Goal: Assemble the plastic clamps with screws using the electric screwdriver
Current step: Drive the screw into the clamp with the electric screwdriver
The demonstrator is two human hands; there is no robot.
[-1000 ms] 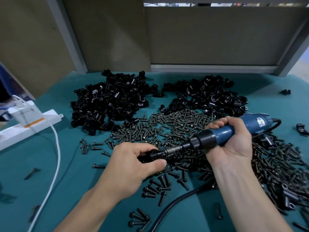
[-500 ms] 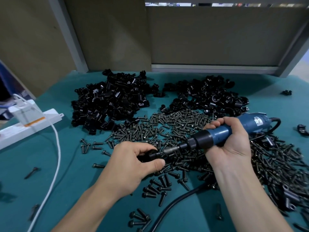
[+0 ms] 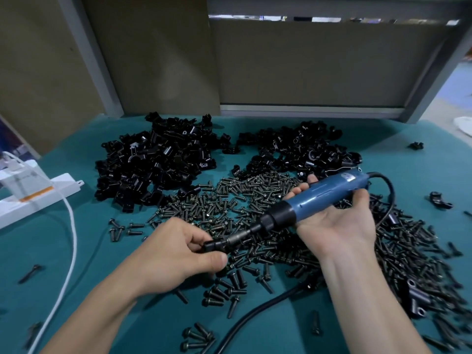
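Centrally, pinches a small black plastic clamp (image 3: 212, 245) between thumb and fingers of the left hand (image 3: 176, 251), apparently to steady it against the bit tip (image 3: 231, 240); cradles the blue electric screwdriver (image 3: 324, 195) palm-up in the right hand (image 3: 337, 226), with fingers loosely curled round, above loose screws (image 3: 229, 200)

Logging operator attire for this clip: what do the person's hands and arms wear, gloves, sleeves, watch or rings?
The left hand and right hand are bare, without gloves or visible rings; both forearms are uncovered to the frame edge, with no sleeve, watch or wristband in view.
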